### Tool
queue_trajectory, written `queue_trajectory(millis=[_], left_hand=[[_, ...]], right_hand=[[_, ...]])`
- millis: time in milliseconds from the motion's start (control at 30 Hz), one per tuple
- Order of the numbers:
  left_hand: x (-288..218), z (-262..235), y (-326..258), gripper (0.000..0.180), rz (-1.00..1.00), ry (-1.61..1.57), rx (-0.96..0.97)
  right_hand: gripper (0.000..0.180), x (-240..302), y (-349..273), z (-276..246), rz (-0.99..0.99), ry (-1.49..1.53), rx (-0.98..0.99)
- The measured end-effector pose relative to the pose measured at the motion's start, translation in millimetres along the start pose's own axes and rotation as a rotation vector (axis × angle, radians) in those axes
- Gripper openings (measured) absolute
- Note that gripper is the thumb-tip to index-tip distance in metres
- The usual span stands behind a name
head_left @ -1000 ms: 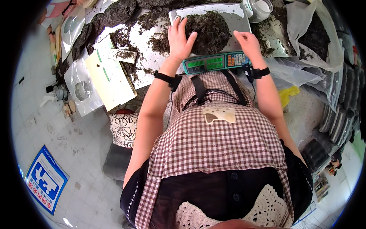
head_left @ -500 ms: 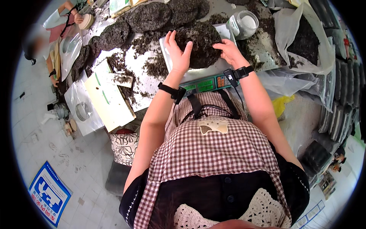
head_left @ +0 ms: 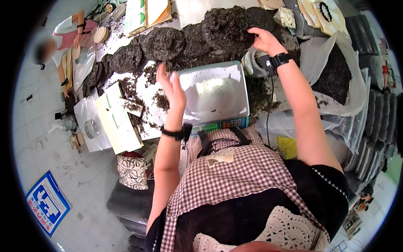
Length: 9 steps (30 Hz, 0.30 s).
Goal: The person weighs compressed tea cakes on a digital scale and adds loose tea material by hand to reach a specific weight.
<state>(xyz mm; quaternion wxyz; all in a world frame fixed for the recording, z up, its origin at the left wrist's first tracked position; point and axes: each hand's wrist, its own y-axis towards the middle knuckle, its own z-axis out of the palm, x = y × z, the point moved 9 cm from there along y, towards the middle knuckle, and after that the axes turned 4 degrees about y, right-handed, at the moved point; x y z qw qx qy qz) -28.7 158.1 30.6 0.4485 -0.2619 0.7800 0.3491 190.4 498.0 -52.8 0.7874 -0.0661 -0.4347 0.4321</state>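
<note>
My right hand (head_left: 265,41) reaches to the back of the table and grips the right edge of a dark, round cake of dried, seaweed-like flakes (head_left: 224,30). That cake rests on or just above a row of similar dark cakes (head_left: 163,44). My left hand (head_left: 172,88) is open, its fingers stretched out, beside the left edge of the weighing scale (head_left: 214,90). The scale's pale metal pan shows a few dark crumbs, and its keypad faces me. Close below my right wrist stands a clear jar (head_left: 253,63), partly hidden by the wrist.
Left of the scale lie a yellowish printed packet (head_left: 117,122) and loose flakes (head_left: 130,90). An open plastic bag of dark flakes (head_left: 331,80) stands on the right. More packets (head_left: 147,17) lie at the back. A co-worker (head_left: 69,38) works at the far left.
The dark cake has moved from the scale to the row at the back, with my right hand on it. My left hand has come off it and moved left and nearer.
</note>
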Motion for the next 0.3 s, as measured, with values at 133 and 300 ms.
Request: queue_trajectory(millis=[133,300], left_hand=[[64.9,-53.7,-72.2,0.053,-0.235,0.116,-0.042],[113.5,-129.1,-176.2,0.054,-0.553,0.18,-0.226]], right_hand=[[0.024,37.1,75.4,-92.3,0.101,-0.116,-0.093],[0.065,23.3,123.5,-125.9,0.164,-0.125,0.101]])
